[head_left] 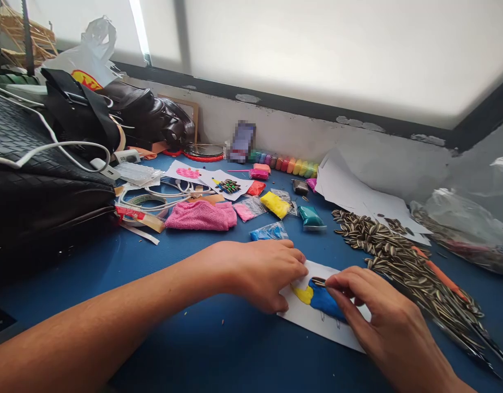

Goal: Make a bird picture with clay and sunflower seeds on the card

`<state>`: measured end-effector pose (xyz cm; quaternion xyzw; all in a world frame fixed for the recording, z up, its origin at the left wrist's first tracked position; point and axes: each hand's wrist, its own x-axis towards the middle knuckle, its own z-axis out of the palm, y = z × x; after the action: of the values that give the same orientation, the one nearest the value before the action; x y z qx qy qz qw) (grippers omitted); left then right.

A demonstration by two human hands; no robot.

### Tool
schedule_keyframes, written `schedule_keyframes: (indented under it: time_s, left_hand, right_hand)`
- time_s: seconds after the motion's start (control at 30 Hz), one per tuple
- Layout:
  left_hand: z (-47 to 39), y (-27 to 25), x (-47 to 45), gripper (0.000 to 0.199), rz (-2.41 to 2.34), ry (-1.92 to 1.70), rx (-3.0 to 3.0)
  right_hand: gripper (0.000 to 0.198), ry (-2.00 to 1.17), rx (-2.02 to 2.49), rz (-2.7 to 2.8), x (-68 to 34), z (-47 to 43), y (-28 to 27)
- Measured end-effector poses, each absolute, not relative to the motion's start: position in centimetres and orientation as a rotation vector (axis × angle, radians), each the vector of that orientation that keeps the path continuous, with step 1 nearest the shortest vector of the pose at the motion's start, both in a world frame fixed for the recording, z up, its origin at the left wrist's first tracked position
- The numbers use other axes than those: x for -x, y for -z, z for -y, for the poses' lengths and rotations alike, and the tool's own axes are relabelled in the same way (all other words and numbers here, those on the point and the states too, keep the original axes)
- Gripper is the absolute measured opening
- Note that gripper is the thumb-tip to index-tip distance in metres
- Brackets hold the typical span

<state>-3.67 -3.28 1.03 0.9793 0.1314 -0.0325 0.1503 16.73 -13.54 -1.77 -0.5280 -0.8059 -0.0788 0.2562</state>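
A white sheet of paper (298,320) lies on the blue table, bearing a flattened blue clay shape (325,303) and a smaller yellow clay patch (304,295) to its left. My left hand (265,273) rests on the paper's left edge, fingers spread and thumb apart, with nothing in its grasp. Between thumb and forefinger, my right hand (384,319) pinches a striped sunflower seed (318,281) at the top of the blue clay. Another seed seems to lie beside it there, partly hidden. My right hand covers the paper's right part.
Sunflower seeds (382,251) are heaped at right, with an orange-handled tool (442,273) among them. Clay packets, yellow (275,204) and teal (311,216), lie beyond my hands. A pink cloth (201,215), a tape roll (143,207) and a black bag (42,202) stand left.
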Motion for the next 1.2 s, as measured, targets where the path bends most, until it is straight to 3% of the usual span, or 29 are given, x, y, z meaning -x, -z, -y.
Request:
schedule_keyframes:
  time_s: [1.2]
  left_hand:
    - [3.3,-1.2,3.8,0.038,-0.275,0.173,-2.834]
  right_hand:
    - [0.018,0.205,1.456,2.163,-16.8,13.3,3.2]
